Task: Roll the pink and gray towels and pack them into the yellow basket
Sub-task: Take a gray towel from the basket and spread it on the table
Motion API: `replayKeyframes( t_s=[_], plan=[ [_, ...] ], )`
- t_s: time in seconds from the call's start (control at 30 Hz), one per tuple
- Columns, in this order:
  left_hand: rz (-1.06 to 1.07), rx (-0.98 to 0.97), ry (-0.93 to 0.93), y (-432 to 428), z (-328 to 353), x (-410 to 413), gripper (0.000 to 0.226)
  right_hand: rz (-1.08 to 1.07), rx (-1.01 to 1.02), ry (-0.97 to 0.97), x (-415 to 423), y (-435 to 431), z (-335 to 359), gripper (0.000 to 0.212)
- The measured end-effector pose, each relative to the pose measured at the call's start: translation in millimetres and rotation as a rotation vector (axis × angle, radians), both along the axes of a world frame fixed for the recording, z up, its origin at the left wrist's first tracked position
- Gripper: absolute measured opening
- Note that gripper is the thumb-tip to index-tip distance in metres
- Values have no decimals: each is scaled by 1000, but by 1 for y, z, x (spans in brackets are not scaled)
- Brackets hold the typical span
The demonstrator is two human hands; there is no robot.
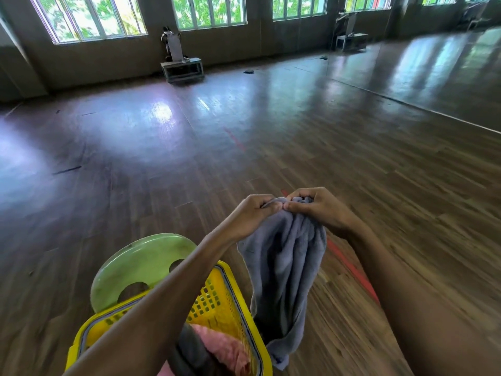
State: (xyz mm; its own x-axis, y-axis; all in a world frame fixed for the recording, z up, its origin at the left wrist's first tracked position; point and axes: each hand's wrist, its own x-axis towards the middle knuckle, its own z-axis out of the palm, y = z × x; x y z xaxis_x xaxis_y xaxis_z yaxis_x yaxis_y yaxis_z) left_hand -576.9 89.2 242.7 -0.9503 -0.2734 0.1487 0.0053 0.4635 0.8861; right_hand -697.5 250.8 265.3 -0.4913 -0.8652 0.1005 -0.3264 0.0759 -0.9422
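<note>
Both arms extended forward, bare forearms converging ahead of the body. Left hand (253, 211) and right hand (315, 206) raised side by side, thumbs touching at centre. Fingers of each curled, pinching gathered top edge of gray towel (282, 267). Knuckles up, wrists slightly flexed, elbows bent outward.

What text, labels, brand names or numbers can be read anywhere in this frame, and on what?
None: no readable text anywhere.
Yellow basket: no label or brand mark on the visible walls.
Gray towel, held up by both hands: no tag showing.
Pink towel in the basket: no tag showing.
Green stool: no marking visible.
Far equipment by the windows: too small to tell.
</note>
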Motion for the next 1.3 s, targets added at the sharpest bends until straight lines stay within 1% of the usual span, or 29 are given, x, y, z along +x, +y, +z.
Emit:
replayKeyframes(
  t_s=[0.1, 0.13, 0.23, 0.37, 0.43, 0.53, 0.77, 0.97, 1.07, 1.17, 1.3],
  plan=[
    [79, -32, 26, -4, -5, -3, 15, -149, -29, 32, -13, 5, -8, 16],
    [105, -39, 29, -6, -6, -5, 13, -206, -34, 28, -19, 9, -10, 18],
    [140, -74, 30, -6, -9, -15, 17, -320, -7, 39, -39, 23, -14, 18],
    [189, -57, 12, 15, -5, -45, 14, -397, 26, 71, -61, 56, -8, 15],
    [180, -137, 7, 34, 3, -64, 14, -428, 33, 68, -69, 77, -4, 18],
    [98, -246, 36, 68, 20, -93, 13, -535, 44, 77, -77, 116, 3, 18],
    [-193, -300, 85, 158, 53, -144, 16, -810, 49, 100, -62, 224, 26, 19],
    [-472, -275, 58, 259, 66, -162, 14, -1113, 114, 144, -30, 332, 38, 19],
    [-541, -269, 59, 315, 74, -165, 13, -1234, 159, 205, -10, 385, 44, 30],
    [-600, -256, 85, 373, 87, -163, 13, -1335, 178, 251, 5, 436, 53, 30],
    [-681, -117, 49, 452, 97, -160, 18, -1464, 177, 285, 17, 509, 59, 29]
  ],
)
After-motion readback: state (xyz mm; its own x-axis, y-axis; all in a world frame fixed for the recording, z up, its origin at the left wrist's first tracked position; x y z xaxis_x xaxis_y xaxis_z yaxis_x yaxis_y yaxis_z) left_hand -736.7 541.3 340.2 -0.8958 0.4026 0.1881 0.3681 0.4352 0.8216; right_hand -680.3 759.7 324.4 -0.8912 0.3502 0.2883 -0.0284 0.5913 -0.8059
